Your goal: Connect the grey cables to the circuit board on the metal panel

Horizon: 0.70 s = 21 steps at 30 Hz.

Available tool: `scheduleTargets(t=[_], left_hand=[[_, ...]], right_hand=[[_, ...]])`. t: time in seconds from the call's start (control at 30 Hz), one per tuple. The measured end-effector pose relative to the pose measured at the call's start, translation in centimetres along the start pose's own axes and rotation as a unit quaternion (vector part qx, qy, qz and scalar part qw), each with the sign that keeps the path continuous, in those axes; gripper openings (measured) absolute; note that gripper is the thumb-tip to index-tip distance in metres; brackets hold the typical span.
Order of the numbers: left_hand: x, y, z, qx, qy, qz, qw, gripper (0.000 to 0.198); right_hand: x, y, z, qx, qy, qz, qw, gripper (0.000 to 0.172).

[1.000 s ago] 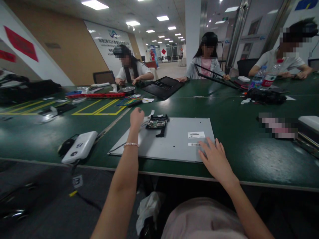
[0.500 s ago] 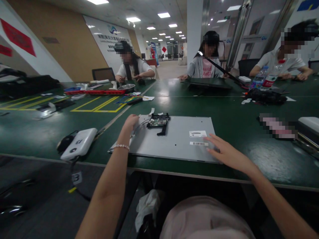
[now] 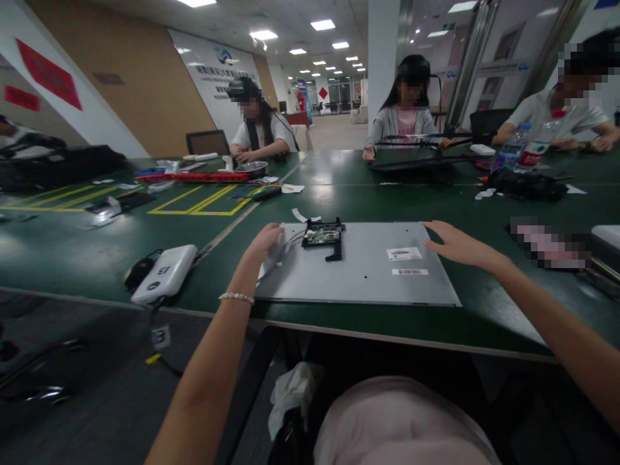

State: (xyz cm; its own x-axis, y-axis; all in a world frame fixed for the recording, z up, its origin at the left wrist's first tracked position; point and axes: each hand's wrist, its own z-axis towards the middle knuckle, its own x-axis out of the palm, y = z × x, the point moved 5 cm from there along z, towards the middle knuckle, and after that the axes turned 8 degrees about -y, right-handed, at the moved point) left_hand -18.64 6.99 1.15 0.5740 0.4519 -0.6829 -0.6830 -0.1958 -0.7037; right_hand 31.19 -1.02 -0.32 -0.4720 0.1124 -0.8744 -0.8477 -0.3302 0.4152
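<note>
A flat grey metal-backed display panel (image 3: 349, 278) lies on the green table in front of me. On its back sit a small circuit board (image 3: 323, 235) in a black bracket, thin cables (image 3: 289, 244) running to the left, and two white labels. My left hand (image 3: 265, 242) is at the panel's far left corner, fingers bent and closed over the edge; its fingertips are partly hidden. At the far right corner, my right hand (image 3: 460, 247) has its fingers stretched out and thumb apart, the tips touching the panel's edge.
A white power bank (image 3: 167, 274) with a cable lies left of the panel. Beyond are paper scraps, a red strip (image 3: 203, 176) and a metal bowl (image 3: 252, 168). Bottles (image 3: 537, 145) and a black bundle (image 3: 527, 185) stand far right. Three people sit opposite, one handling a black frame (image 3: 421, 158).
My right hand has moved from above the labels to the panel's far right corner. The panel has turned slightly, its near edge now more level. My left hand stays at the left edge.
</note>
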Motion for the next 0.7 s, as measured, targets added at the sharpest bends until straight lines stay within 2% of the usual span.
scheduleTargets(t=[0.13, 0.23, 0.4, 0.57, 0.7], left_hand=[[0.5, 0.1, -0.9, -0.060, 0.014, -0.065, 0.996, 0.033], [0.8, 0.0, -1.2, -0.067, 0.018, -0.068, 0.995, 0.033], [2.1, -1.5, -2.3, -0.021, 0.049, -0.049, 0.997, 0.037], [3.6, -3.4, -4.1, 0.012, 0.085, -0.022, 0.996, 0.043], [5.1, -4.9, -5.3, 0.075, 0.107, 0.035, 0.991, 0.048]], right_hand=[[1.5, -1.8, 1.0, 0.030, -0.021, 0.041, 0.999, 0.060], [2.0, -2.5, 0.7, 0.041, -0.032, 0.064, 0.997, 0.059], [1.1, -3.0, -0.1, 0.042, -0.041, 0.044, 0.997, 0.059], [-0.9, -4.7, -1.2, 0.122, -0.054, 0.008, 0.991, 0.053], [-2.0, -6.5, -2.0, 0.171, -0.055, -0.079, 0.981, 0.047]])
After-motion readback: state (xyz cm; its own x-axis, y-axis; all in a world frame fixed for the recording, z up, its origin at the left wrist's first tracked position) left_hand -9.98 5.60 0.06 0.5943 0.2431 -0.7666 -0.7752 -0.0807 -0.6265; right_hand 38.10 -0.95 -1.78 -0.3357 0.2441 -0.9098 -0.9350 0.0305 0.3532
